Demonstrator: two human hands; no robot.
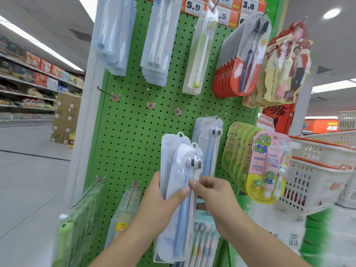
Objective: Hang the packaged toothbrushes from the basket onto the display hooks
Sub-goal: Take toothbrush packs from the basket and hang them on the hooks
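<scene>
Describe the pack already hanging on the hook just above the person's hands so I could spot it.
On the green pegboard, find the hook right of three bare ones. The clear twin toothbrush pack hangs there, left of the green and pink cartoon packs; alone there, it shows two dark-bristled brushes.

Two hands, left hand and right hand, are holding two toothbrush packs between them. One matching pack is hanging on the green pegboard. Three bare hooks are sitting in the middle row. Two white baskets are standing at the right.
</scene>
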